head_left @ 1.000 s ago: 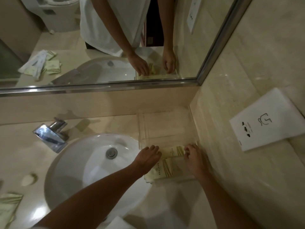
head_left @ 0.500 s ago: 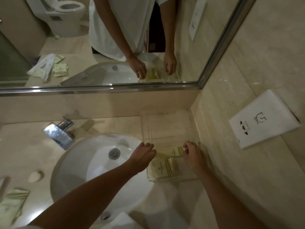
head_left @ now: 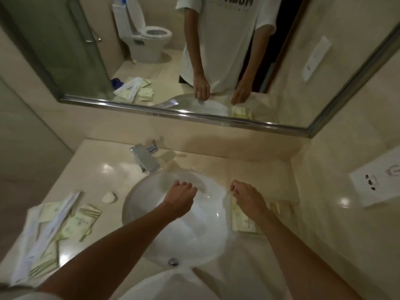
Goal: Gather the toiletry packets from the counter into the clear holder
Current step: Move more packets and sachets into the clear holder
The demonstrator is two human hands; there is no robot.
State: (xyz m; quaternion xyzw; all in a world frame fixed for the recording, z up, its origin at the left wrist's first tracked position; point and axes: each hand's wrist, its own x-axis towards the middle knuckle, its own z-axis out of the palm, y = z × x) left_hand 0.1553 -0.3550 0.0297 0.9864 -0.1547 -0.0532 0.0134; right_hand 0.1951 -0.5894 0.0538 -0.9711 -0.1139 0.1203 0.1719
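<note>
Hovering over the basin (head_left: pixel 190 224), your left hand (head_left: pixel 180 197) hangs loosely curled and empty, while your right hand (head_left: pixel 246 199), fingers likewise holding nothing, sits above the clear holder (head_left: pixel 279 210) at right, and most packets (head_left: pixel 65 224) wait at the tabletop's (head_left: pixel 104 169) left.

A glossy beige stone counter (head_left: pixel 104 169) holds a round white basin (head_left: pixel 194 230) with a chrome tap (head_left: pixel 145 156) behind it; beige tiled walls (head_left: pixel 346 131) meet at the right corner, where a white socket plate (head_left: pixel 376 187) is mounted. A metal-framed mirror (head_left: pixel 151 61) above reflects a white toilet (head_left: pixel 149 37), a glass shower door (head_left: pixel 58 44) and a pale floor; ceiling light glints off the counter.
</note>
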